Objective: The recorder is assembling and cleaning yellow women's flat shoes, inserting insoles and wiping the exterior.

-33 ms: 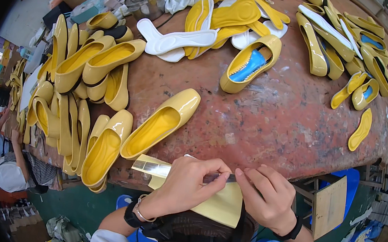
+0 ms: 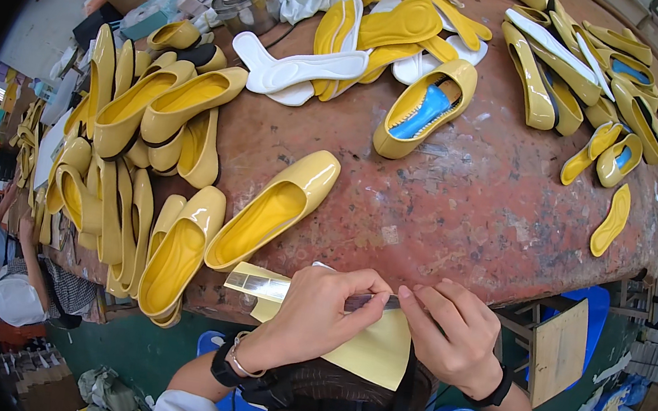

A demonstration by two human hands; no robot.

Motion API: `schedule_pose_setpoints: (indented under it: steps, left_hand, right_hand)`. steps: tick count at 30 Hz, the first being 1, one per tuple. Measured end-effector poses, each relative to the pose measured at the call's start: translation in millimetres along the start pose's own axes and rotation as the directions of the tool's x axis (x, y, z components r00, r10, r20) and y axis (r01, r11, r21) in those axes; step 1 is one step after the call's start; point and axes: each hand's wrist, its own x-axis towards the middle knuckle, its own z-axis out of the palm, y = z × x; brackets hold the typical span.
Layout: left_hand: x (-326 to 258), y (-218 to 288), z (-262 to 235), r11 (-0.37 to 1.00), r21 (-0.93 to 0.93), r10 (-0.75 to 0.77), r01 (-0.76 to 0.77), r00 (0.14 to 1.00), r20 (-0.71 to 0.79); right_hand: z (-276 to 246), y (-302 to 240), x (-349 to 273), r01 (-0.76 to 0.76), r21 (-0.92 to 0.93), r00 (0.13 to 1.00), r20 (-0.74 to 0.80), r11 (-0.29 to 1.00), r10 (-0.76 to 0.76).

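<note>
At the table's near edge my left hand is closed, thumb and forefinger pinched on a shiny, see-through strip. The strip's silvery end sticks out to the left of that hand. Its other end runs to my right hand, whose thumb and bent fingers are closed at its tip; the exact grip there is partly hidden. Under both hands a pale yellow sheet hangs over the edge toward my lap. Just beyond the left hand lies a glossy yellow flat shoe, with another yellow shoe to its left.
Many yellow shoes are heaped at left, more at far right. White and yellow insoles lie at the back near a single shoe with a blue inside. A loose insole lies at right. A co-worker is at left.
</note>
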Motion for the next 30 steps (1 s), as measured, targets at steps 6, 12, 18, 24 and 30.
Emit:
schedule_pose_setpoints:
  steps: [6,12,18,24,30]
  left_hand:
    - [-7.1,-0.5,3.1,0.995,-0.032,-0.099,0.098,0.995,-0.004]
    - [-9.7,-2.3,3.6,0.971,-0.174,-0.160,0.164,0.986,0.041]
    - [-11.3,-8.4,4.8,0.961,-0.231,-0.137,0.149,0.988,0.066]
    - [-5.0,-11.8,7.0,0.957,-0.282,-0.081,0.075,0.997,-0.010]
    - [-7.4,5.6,-0.1,0.980,-0.143,-0.133,0.137,0.990,0.035]
  right_hand:
    - [1.7,-4.0,-3.2,0.032,-0.014,0.999,-0.012,0.999,-0.032]
    - [0.6,-6.2,-5.4,0.045,0.005,0.999,-0.013,0.999,-0.045]
    - [-1.5,-4.8,-2.6,0.014,0.028,1.000,-0.023,0.999,-0.014]
    - [-0.3,-1.8,2.5,-0.034,0.129,0.999,-0.034,0.991,0.038]
    - [3.1,-0.3,5.0,-0.160,0.092,0.983,-0.072,0.983,0.167]
